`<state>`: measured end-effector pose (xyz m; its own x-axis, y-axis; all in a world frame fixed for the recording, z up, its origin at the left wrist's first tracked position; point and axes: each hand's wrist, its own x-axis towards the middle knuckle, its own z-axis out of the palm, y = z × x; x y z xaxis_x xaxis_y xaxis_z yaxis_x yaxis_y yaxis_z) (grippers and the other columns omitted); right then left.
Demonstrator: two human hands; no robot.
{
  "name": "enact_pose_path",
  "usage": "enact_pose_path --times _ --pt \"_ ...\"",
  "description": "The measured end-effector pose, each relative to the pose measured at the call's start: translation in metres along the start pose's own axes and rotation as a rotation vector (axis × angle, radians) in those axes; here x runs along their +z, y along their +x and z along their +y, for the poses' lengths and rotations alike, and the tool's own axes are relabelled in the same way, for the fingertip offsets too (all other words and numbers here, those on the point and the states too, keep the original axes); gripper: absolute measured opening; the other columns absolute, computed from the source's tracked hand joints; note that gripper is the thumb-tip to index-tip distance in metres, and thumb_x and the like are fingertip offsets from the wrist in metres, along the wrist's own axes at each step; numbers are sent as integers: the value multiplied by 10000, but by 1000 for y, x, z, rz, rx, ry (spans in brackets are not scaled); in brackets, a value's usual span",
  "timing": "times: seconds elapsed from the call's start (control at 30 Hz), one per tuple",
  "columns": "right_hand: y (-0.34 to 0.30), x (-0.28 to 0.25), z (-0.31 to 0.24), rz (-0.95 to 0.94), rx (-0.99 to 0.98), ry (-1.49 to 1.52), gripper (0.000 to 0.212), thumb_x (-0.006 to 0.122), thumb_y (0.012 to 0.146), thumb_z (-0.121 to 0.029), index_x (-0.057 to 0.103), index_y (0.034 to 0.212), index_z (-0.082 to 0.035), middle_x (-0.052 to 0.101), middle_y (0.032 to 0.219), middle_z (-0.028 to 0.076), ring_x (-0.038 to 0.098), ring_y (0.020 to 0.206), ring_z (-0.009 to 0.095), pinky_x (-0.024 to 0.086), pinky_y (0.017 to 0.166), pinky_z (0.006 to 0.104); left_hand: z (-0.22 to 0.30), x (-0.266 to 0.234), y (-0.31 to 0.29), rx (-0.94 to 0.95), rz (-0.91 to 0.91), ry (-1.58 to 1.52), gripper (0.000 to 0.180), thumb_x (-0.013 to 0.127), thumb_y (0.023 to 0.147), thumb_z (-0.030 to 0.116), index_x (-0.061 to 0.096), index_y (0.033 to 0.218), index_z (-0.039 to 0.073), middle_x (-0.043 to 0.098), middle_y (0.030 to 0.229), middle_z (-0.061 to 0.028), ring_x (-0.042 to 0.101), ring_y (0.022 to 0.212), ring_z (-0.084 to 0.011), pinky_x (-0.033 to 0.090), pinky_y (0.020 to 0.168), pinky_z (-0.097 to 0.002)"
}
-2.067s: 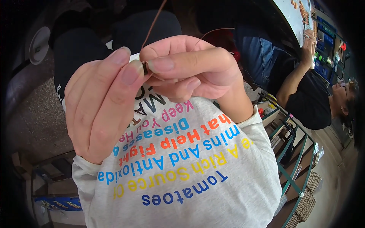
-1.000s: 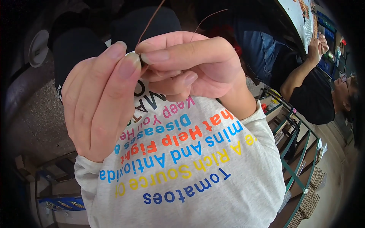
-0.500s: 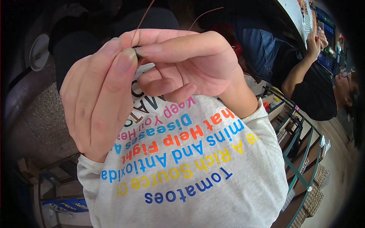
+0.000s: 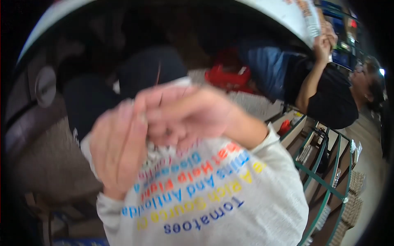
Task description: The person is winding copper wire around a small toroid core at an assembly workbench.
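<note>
Copper-coloured wire (image 4: 158, 74), now lower in view

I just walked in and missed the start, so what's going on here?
The person's left hand and right hand are close together in front of their light printed shirt, with a thin copper-coloured wire standing up beyond them. Blur hides what either grips. To the right, a co-worker's hands are at the edge of a white table.

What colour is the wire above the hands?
The wire looks reddish-brown; the head view shows it, somewhat blurred.
</note>
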<state>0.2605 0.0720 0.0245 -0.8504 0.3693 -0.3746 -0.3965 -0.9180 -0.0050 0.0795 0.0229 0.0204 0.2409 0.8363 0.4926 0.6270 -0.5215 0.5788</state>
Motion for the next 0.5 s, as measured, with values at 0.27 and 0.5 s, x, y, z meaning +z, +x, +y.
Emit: enact_pose_path --times 0.27,0.5 --pt "-9 43 -27 45 5 -41 93 552 928 -75 594 1001 -37 566 724 36 515 615 75 294 413 150 11 -2 38 92 195 56 212 678 785 -76 640 988 -31 678 1007 -216 655 868 -327 547 810 -421" --pt "-2 48 -3 339 -271 -436 140 549 938 -85 574 1057 -15 551 710 31 439 560 63 243 425 154 -3 -1 22 59 237 20 247 701 769 -74 640 996 2 675 1050 -174 656 890 -260 554 816 -370"
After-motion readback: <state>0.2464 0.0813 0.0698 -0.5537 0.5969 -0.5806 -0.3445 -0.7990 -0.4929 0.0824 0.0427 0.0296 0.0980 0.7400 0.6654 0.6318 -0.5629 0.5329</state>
